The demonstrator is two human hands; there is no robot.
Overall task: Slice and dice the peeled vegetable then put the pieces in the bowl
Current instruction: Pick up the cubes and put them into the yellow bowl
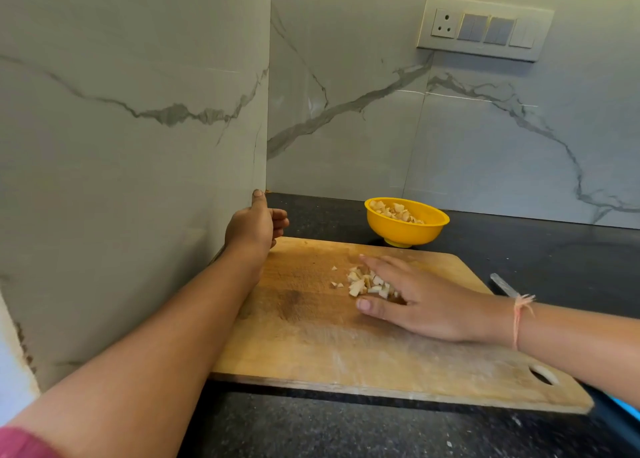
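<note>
Diced pieces (358,284) at centre of board (311,336), R hand (415,302) flat against them, fingers straight. Bowl (405,232) just past board's far edge; L hand (252,227) loosely curled, empty.

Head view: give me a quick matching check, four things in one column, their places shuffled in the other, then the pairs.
Things:
1. yellow bowl
2. right hand
3. left hand
4. knife

Places:
A. on the counter, right of the cutting board
B. flat against the diced pile on the board
C. behind the board, with pieces inside
D. by the wall, at the board's far left corner

Pairs: 1-C, 2-B, 3-D, 4-A
</note>
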